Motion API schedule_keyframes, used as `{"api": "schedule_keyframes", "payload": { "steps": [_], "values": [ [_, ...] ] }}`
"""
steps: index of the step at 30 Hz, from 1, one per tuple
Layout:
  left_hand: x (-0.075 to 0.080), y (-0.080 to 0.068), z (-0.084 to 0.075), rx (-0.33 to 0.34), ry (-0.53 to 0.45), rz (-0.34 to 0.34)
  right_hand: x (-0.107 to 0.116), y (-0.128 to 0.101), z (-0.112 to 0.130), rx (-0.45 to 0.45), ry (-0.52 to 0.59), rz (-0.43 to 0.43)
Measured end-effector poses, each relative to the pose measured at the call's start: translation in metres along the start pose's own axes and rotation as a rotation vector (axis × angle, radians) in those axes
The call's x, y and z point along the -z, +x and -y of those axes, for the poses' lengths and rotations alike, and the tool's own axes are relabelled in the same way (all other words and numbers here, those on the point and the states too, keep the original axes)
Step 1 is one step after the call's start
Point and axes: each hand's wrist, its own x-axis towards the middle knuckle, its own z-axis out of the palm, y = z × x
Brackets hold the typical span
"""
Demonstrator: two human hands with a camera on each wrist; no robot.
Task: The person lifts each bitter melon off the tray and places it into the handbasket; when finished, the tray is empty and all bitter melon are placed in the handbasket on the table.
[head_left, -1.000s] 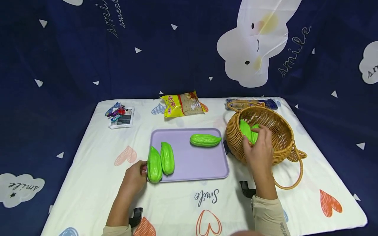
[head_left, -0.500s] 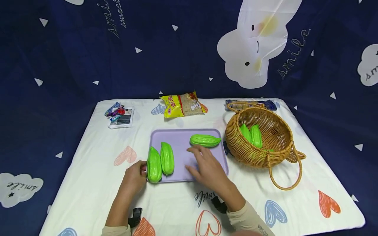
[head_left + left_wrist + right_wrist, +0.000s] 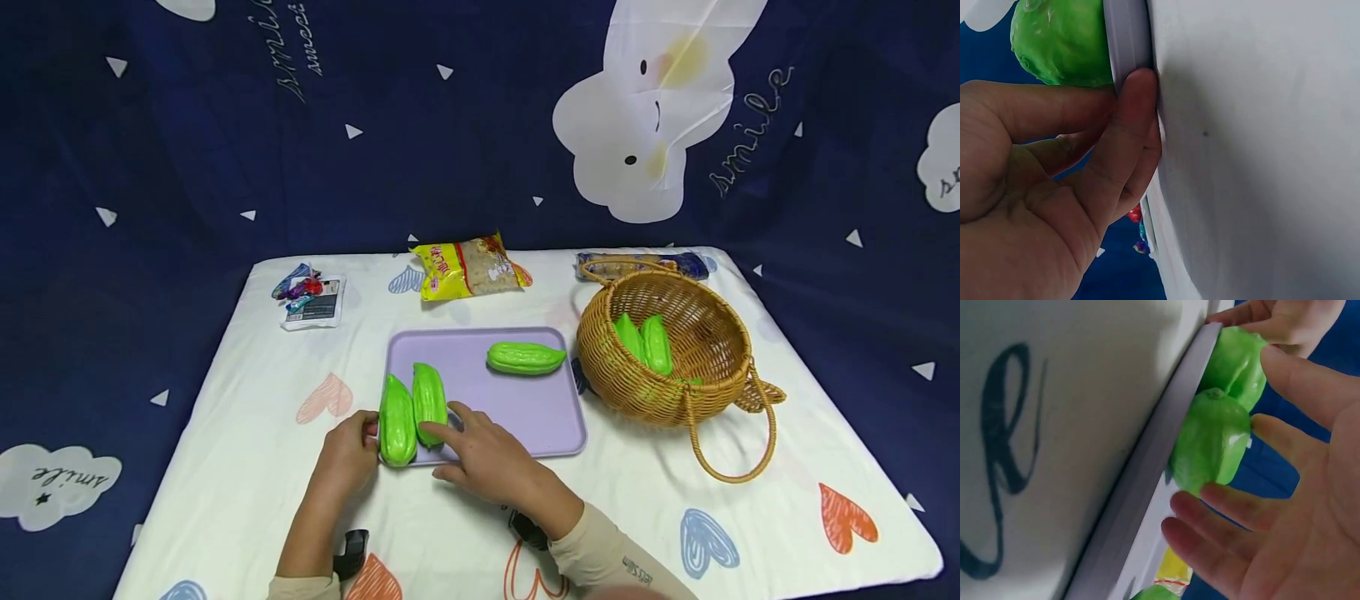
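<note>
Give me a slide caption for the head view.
Right hand reaches over two green gourds on a lilac tray; left hand steadies its edge.

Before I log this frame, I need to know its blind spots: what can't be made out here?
- Head view: the third green piece in the wicker basket is mostly hidden by the rim.
- Head view: the blue packet behind the basket is half covered by it.
- Head view: print on the yellow snack bag is too small to read.
- Head view: the right hand hides the tray's near edge.
- Left wrist view: the left hand fills the frame.

"Smile" is written on the tablecloth and the backdrop.
</note>
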Motion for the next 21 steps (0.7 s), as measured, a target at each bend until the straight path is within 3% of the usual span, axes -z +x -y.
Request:
{"api": "schedule_keyframes", "payload": {
  "steps": [4,11,21],
  "values": [
    [-0.0001,-0.0002,-0.0001,-0.006,0.007,-0.008,-0.0016,0.0014,-0.0014,-0.007,0.052,0.004],
    [-0.0003,0.0002,0.0005,-0.014,0.003,-0.01,-0.0052,0.0062,-0.0014,-0.029,0.125,-0.064],
    [-0.0006,-0.0001,0.0015,-0.029,-0.001,-0.019,-0.0066,0.0092,-0.0015,-0.074,0.157,-0.132]
  ]
}}
